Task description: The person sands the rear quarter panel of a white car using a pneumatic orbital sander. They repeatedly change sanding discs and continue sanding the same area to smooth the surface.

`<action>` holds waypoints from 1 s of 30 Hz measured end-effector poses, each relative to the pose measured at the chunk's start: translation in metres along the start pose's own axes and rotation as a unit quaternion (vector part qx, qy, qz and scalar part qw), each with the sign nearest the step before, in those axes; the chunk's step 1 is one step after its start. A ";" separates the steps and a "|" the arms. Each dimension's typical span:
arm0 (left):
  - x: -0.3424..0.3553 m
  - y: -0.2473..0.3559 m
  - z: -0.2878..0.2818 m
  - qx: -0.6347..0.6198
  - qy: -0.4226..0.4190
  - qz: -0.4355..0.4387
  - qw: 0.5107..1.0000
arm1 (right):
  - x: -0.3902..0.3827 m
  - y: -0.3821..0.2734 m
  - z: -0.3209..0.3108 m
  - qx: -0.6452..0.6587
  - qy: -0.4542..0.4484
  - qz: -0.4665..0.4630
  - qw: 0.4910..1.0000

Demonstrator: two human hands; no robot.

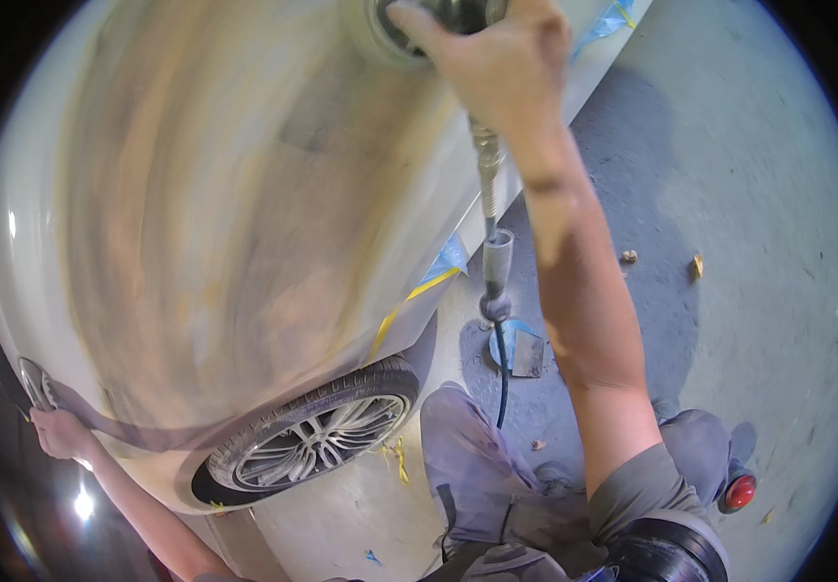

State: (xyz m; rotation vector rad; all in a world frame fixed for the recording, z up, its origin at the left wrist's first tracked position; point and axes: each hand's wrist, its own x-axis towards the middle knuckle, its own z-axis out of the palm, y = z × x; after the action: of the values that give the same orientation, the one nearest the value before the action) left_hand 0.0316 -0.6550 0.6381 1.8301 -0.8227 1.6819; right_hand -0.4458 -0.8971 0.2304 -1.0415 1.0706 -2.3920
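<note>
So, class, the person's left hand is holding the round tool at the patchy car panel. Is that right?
Wrong side: the head view shows the right hand holding the round tool at the patchy car panel; the left hand is away from the tool.

Matt car panel, ridged rubber tyre

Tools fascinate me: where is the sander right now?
At the head view's top middle, the sander is in the right hand, over the car's side panel.
</note>
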 end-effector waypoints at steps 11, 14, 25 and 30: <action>0.002 -0.002 -0.001 -0.081 -0.033 0.035 0.996 | -0.229 -0.125 0.048 0.013 -0.194 -0.182 0.964; 0.004 -0.006 -0.004 -0.104 -0.065 0.042 0.992 | -0.254 -0.134 0.049 0.020 -0.223 -0.226 0.948; 0.034 -0.039 0.032 0.012 0.008 0.065 0.998 | -0.170 -0.034 0.023 -0.051 -0.084 -0.121 0.988; 0.036 -0.038 0.035 -0.035 0.024 0.077 0.996 | -0.275 -0.085 0.032 0.031 -0.212 -0.182 0.960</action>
State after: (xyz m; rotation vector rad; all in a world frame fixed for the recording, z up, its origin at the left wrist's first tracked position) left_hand 0.0848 -0.6571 0.6719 1.7098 -1.0112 1.7608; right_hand -0.2345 -0.7080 0.1732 -1.7537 0.6934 -2.2785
